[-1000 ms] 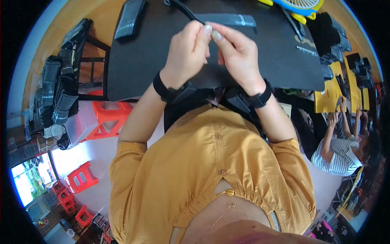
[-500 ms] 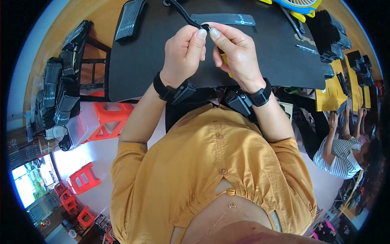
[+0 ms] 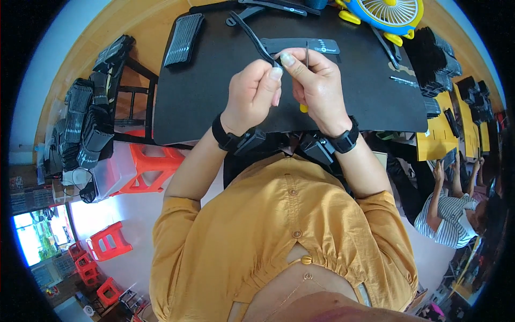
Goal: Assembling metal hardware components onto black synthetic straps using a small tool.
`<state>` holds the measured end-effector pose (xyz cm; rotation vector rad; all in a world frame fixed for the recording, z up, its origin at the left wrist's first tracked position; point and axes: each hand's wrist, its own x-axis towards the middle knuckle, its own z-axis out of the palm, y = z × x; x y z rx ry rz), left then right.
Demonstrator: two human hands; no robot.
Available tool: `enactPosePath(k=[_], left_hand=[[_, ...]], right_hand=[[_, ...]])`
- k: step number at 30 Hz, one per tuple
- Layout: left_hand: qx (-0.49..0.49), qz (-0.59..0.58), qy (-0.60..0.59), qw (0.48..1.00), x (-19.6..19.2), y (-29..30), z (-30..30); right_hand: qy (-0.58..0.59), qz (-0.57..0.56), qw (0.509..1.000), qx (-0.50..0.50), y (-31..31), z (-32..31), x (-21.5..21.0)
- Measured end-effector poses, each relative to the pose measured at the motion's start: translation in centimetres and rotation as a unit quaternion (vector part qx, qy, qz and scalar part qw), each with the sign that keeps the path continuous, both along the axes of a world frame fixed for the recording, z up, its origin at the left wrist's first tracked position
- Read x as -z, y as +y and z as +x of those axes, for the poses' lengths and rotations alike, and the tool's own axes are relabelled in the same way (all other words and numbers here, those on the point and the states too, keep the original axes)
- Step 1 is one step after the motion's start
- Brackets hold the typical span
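Over the black table (image 3: 214, 96), two hands meet. The left hand (image 3: 252, 91) and the right hand (image 3: 316, 86) both pinch one long black strip (image 3: 256, 38). The strip's near end sits between the fingertips of both hands, and the strip is up in the air, just above the table. Its long side runs up and to the left, away from the person, so its far end points at the table's far left corner. The right hand also has one thin rod (image 3: 307, 53) standing up from its fingers, and a bit of a yellow thing (image 3: 303, 108) shows under its palm; how it holds that, I cannot tell. Each wrist wears one black band, so two bands. One flat black card (image 3: 306, 45) lies just past the hands. One ridged black pad (image 3: 183, 33) lies far to the left. One yellow and blue fan (image 3: 389, 13) sits at the far right.
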<state>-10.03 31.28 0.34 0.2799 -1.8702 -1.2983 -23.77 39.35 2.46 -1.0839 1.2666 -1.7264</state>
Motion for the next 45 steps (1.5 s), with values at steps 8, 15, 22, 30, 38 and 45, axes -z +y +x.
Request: enactPosePath(k=[8, 15, 22, 30, 38, 45], left_hand=[[-0.036, 0.134, -0.095, 0.986, -2.1, 1.0, 0.0], [0.001, 0.093, -0.070, 0.993, 0.1, 2.0, 0.3], [0.041, 0.195, -0.247, 0.948, -0.6, 0.4, 0.5], [0.049, 0.350, -0.073, 0.933, -2.2, -0.7, -1.7], [0.033, 0.260, -0.060, 0.963, -1.4, -0.5, -1.4], [0.050, 0.282, -0.136, 0.948, -1.6, -0.5, -0.8]], right_hand=[[0.232, -0.114, 0.955, 0.146, -0.8, 0.8, 0.8], [0.035, -0.025, 0.993, 0.106, -1.8, -1.1, 0.7], [0.065, -0.002, 0.997, 0.036, -1.9, -2.8, -0.8], [0.120, -0.074, 0.989, -0.044, -0.8, -0.5, -0.7], [0.204, -0.109, 0.970, -0.076, -1.1, -1.2, 0.2], [0.091, -0.003, 0.995, -0.041, -1.9, -1.9, -0.4]])
